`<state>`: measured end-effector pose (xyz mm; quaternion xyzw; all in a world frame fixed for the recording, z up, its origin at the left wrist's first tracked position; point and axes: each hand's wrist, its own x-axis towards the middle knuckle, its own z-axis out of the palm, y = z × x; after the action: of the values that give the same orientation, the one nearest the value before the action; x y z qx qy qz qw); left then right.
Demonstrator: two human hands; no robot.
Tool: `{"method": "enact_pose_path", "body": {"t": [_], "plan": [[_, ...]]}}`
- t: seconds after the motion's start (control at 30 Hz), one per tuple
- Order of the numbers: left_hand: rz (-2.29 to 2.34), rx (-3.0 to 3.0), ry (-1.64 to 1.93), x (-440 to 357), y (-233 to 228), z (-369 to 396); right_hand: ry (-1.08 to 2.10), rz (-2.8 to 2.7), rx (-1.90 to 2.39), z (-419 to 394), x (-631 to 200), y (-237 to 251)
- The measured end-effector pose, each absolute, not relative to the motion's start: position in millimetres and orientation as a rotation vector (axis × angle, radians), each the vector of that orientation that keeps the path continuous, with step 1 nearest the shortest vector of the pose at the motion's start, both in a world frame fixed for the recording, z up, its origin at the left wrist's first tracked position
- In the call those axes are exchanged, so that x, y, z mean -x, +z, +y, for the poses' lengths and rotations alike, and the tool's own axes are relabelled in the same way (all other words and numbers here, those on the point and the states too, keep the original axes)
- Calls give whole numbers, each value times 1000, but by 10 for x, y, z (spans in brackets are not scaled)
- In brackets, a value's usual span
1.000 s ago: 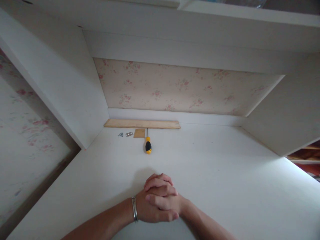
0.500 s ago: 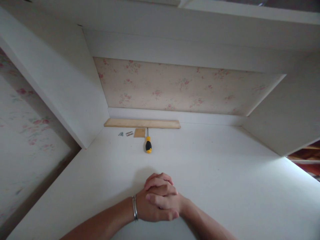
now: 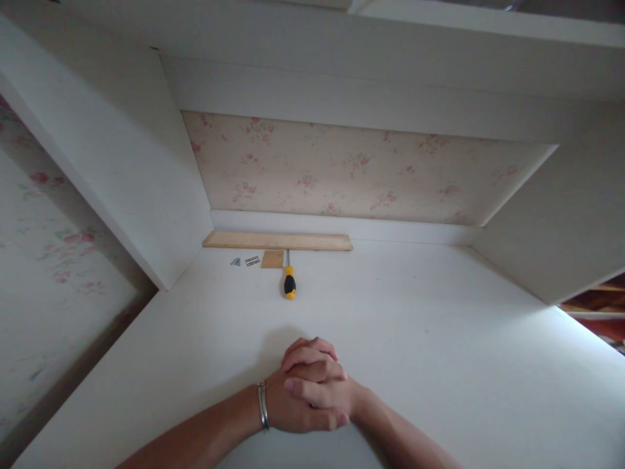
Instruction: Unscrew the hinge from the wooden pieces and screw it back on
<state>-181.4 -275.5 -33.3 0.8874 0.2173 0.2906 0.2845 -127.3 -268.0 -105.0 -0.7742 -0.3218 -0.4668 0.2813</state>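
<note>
Across the white worktop (image 3: 415,339), taking the hands as the clock's centre, a long wooden board (image 3: 317,243) lies towards half past eleven, near the rear. The left hand (image 3: 291,412) and right hand (image 3: 333,392) are clasped on the near side, each grip folded into the other with fingers interlaced and no tool held; a loose clasp, well apart from the parts, looks best. Also towards half past eleven, the screwdriver (image 3: 290,284) has its handle facing the hands, so lifting it there would be tidiest. Just beside its shaft lies a brown square piece (image 3: 272,260). At eleven sit what looks like a metal hinge (image 3: 252,261), suited to a fingertip pinch, and some screws (image 3: 236,262), probably easily scattered.
</note>
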Motion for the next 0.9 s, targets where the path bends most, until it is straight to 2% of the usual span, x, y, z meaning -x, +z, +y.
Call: {"method": "enact_pose_path", "body": {"t": [0.27,0.73,0.9], "plan": [[555,-2368,814,1815,-379,-2749,-1079,-1178,2173,-2840,1145,-1152],[540,-2360,821,1824,-406,-2754,-1075,-1042,2201,-2797,1298,-1195],[555,-2334,763,1823,-364,-2764,-960,-1104,2251,-2829,1297,-1199]]}}
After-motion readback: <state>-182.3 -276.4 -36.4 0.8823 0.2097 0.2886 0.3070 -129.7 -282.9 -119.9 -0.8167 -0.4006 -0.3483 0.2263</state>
